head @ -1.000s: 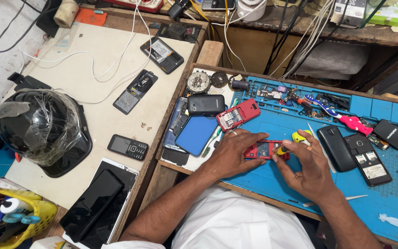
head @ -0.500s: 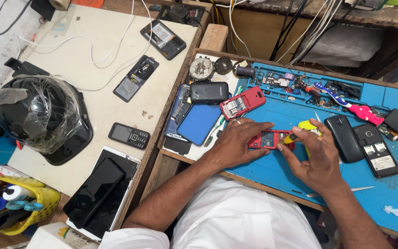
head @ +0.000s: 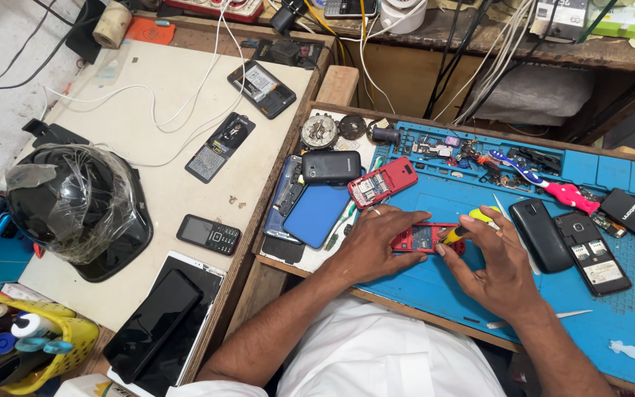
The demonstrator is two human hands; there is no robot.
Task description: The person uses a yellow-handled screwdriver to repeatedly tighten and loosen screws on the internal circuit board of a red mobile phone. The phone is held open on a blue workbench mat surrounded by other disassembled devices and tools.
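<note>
My left hand (head: 376,246) pins the opened red phone (head: 424,237) flat on the blue work mat (head: 435,294), fingers closed over its left end. My right hand (head: 497,268) grips a yellow-handled screwdriver (head: 472,224), its tip apparently resting on the red phone's exposed interior; contact is hard to confirm from this angle. Positions relative to the red phone: a red rear cover (head: 382,181) lies just above and left; a black phone (head: 331,167) sits beyond that, atop a blue-backed device (head: 316,213). Two dark handsets (head: 564,239) lie to the right. A wrapped black helmet (head: 75,206) rests well apart, far left, on the pale table (head: 156,147).
</note>
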